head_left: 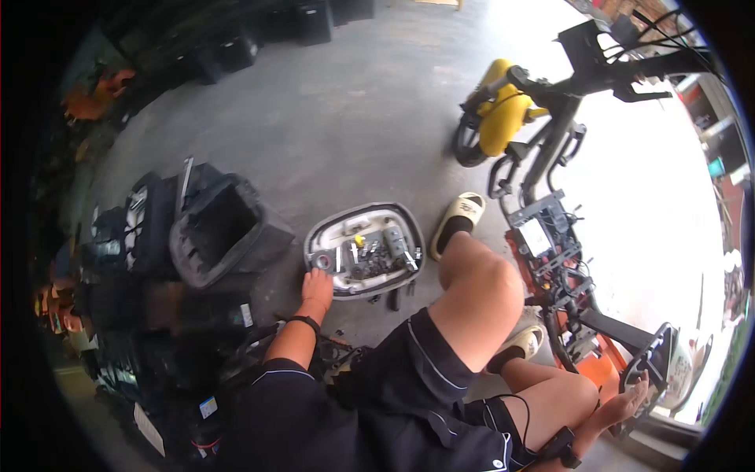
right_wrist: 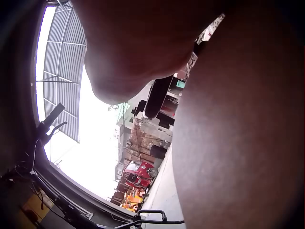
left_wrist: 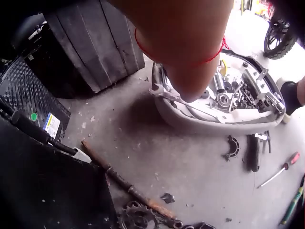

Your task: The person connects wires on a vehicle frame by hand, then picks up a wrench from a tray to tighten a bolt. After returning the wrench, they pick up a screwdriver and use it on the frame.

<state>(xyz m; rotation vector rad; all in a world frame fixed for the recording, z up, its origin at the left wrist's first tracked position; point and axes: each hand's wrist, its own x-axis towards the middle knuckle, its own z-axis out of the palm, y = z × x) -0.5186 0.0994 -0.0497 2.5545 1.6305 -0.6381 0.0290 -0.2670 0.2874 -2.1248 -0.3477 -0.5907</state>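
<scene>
My left hand point(head_left: 317, 289) reaches over the near left rim of a shallow, lid-shaped tray point(head_left: 363, 294) on the floor. Its fingertips are at that corner, close to a ring-shaped part point(head_left: 322, 262); whether they pinch anything I cannot tell. Metal hardware and bearings point(left_wrist: 223, 99) fill the tray's middle, and a wrench point(left_wrist: 158, 89) lies along its edge, partly behind the hand in the left wrist view. Over on the right, my right hand point(head_left: 629, 400) is held beside the rear frame of a partly stripped two-wheeler point(head_left: 550, 244), fingers extended and holding nothing.
A dark open case point(head_left: 216, 228) stands left of the tray. On the floor lie a red-handled screwdriver point(left_wrist: 281, 170), a green-handled tool point(left_wrist: 291, 207), a rusty bar point(left_wrist: 124, 181) and a toothed sprocket point(left_wrist: 138, 217). The person's bent legs point(head_left: 480, 299) sit between tray and vehicle.
</scene>
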